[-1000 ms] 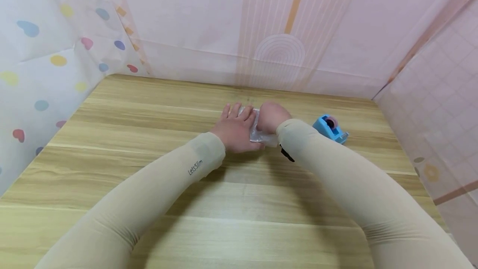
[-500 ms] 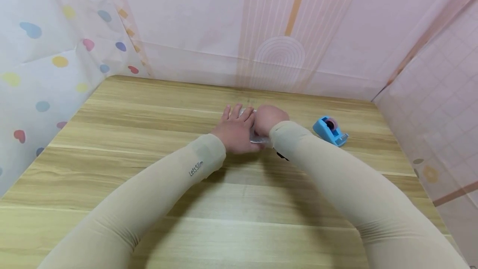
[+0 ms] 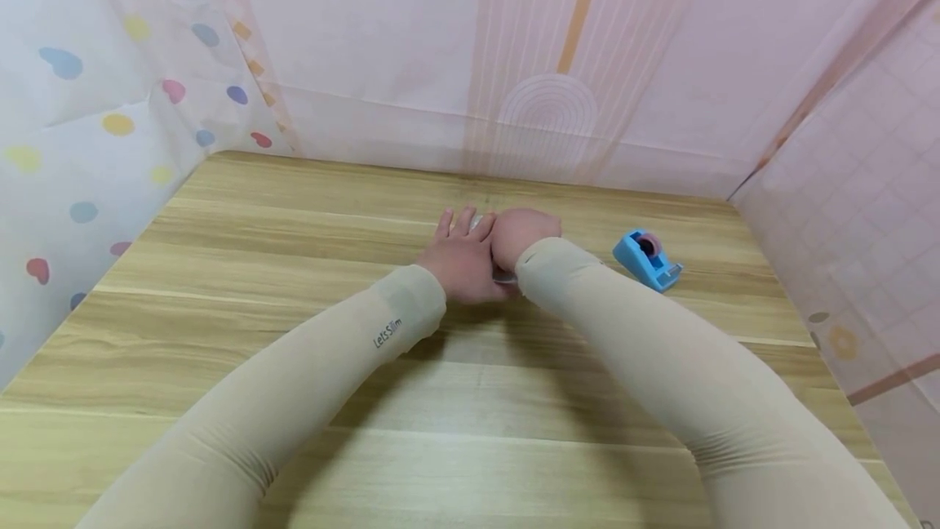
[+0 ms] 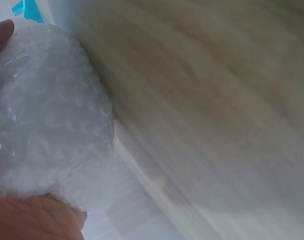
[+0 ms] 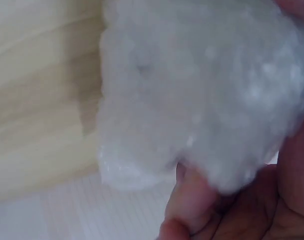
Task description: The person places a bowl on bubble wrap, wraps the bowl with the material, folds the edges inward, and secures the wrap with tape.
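Note:
Clear bubble wrap (image 4: pixel 57 110) forms a rounded, cloudy bundle close over the wooden table. Straight, spread fingers of my left hand (image 3: pixel 461 266) press on it from the left in the head view. My right hand (image 3: pixel 523 235) is at the bundle's right side, knuckles up, right against the left hand. In the right wrist view, curled fingertips (image 5: pixel 189 192) of the right hand grip the lower edge of the bubble wrap. Only slivers of the wrap show between the hands in the head view. Whatever the wrap encloses is hidden.
A light blue tape dispenser (image 3: pixel 648 260) with a roll in it stands to the right of the hands. The wood-grain table (image 3: pixel 411 447) meets a patterned pink backdrop (image 3: pixel 382 55) behind, with covered walls left and right.
My right hand has moved left until it meets the left hand, covering more of the bubble wrap. The wrap's flap at the right is now out of sight. My left hand stays put.

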`<state>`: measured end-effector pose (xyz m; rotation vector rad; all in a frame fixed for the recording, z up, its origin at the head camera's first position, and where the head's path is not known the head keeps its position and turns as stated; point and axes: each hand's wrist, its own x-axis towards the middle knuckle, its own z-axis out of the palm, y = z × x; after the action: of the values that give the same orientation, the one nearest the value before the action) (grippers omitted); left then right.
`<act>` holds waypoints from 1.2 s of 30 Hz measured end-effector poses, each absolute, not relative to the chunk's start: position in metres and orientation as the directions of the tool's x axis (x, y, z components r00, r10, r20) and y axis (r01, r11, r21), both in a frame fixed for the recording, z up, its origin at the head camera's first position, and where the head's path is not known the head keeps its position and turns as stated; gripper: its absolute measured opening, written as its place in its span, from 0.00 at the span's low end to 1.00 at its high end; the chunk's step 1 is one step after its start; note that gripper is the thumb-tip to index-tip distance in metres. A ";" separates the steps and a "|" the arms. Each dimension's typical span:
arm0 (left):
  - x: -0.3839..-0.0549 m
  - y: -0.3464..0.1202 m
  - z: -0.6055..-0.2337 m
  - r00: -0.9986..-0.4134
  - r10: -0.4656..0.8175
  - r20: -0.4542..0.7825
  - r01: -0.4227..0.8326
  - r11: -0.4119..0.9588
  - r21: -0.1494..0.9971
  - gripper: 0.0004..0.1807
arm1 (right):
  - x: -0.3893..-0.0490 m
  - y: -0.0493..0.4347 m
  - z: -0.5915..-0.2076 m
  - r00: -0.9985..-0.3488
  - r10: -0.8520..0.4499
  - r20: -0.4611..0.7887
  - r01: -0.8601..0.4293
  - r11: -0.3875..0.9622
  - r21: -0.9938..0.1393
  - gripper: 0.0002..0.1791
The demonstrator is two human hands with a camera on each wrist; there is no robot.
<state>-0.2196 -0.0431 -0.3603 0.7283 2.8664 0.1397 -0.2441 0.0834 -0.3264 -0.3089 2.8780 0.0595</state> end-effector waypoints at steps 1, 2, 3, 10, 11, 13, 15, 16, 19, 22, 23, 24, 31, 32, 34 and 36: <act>-0.220 -0.043 -0.360 -0.864 0.481 -0.151 0.465 0.876 0.131 0.60 | -0.244 0.084 -0.326 -0.949 -0.203 -0.243 -0.215 0.976 0.025 0.06; -0.220 -0.043 -0.360 -0.864 0.481 -0.151 0.466 0.876 0.125 0.60 | -0.245 0.085 -0.326 -0.950 -0.201 -0.241 -0.216 0.976 0.036 0.06; -0.220 -0.043 -0.360 -0.864 0.481 -0.150 0.468 0.876 0.117 0.60 | -0.246 0.086 -0.326 -0.951 -0.198 -0.237 -0.214 0.976 0.046 0.06; -0.222 -0.045 -0.361 -0.869 0.477 -0.133 0.472 0.879 0.071 0.60 | -0.248 0.096 -0.323 -0.958 -0.140 -0.250 -0.156 0.987 0.044 0.18; -0.222 -0.045 -0.360 -0.868 0.477 -0.135 0.472 0.879 0.068 0.61 | -0.249 0.098 -0.323 -0.958 -0.136 -0.253 -0.152 0.987 0.046 0.20; -0.222 -0.045 -0.360 -0.869 0.475 -0.140 0.471 0.880 0.061 0.61 | -0.248 0.100 -0.323 -0.957 -0.133 -0.256 -0.151 0.987 0.053 0.22; -0.223 -0.045 -0.359 -0.868 0.474 -0.147 0.471 0.880 0.057 0.61 | -0.247 0.102 -0.323 -0.960 -0.137 -0.246 -0.155 0.986 0.058 0.23; -0.223 -0.045 -0.359 -0.867 0.474 -0.152 0.472 0.880 0.054 0.61 | -0.246 0.103 -0.324 -0.961 -0.143 -0.236 -0.161 0.985 0.060 0.23; -0.222 -0.044 -0.359 -0.867 0.473 -0.159 0.471 0.881 0.051 0.61 | -0.242 0.106 -0.325 -0.969 -0.180 -0.167 -0.190 0.981 0.049 0.22; -0.222 -0.044 -0.359 -0.867 0.472 -0.161 0.470 0.881 0.054 0.61 | -0.234 0.110 -0.327 -0.956 -0.283 -0.076 -0.287 0.957 0.044 0.18; -0.222 -0.044 -0.359 -0.866 0.473 -0.161 0.470 0.881 0.058 0.60 | -0.230 0.112 -0.327 -0.940 -0.337 -0.054 -0.340 0.939 0.050 0.16; -0.222 -0.044 -0.359 -0.866 0.473 -0.160 0.470 0.881 0.062 0.60 | -0.226 0.114 -0.329 -0.918 -0.395 -0.044 -0.397 0.916 0.057 0.15; -0.224 -0.043 -0.359 -0.861 0.478 -0.175 0.473 0.878 0.074 0.61 | -0.205 0.122 -0.330 -0.735 -0.616 -0.284 -0.642 0.767 -0.003 0.33; -0.224 -0.044 -0.359 -0.859 0.480 -0.178 0.474 0.877 0.076 0.61 | -0.205 0.122 -0.331 -0.725 -0.616 -0.309 -0.643 0.766 -0.019 0.35; -0.224 -0.044 -0.359 -0.857 0.483 -0.178 0.476 0.875 0.083 0.61 | -0.206 0.122 -0.332 -0.719 -0.604 -0.343 -0.633 0.773 -0.034 0.38; -0.225 -0.046 -0.361 -0.853 0.490 -0.177 0.481 0.872 0.095 0.62 | -0.208 0.122 -0.333 -0.722 -0.595 -0.353 -0.628 0.778 -0.024 0.40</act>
<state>-0.2245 -0.0456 -0.3605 0.7464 2.8479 0.0694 -0.2077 0.1218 -0.3331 -0.9358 2.6283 0.1382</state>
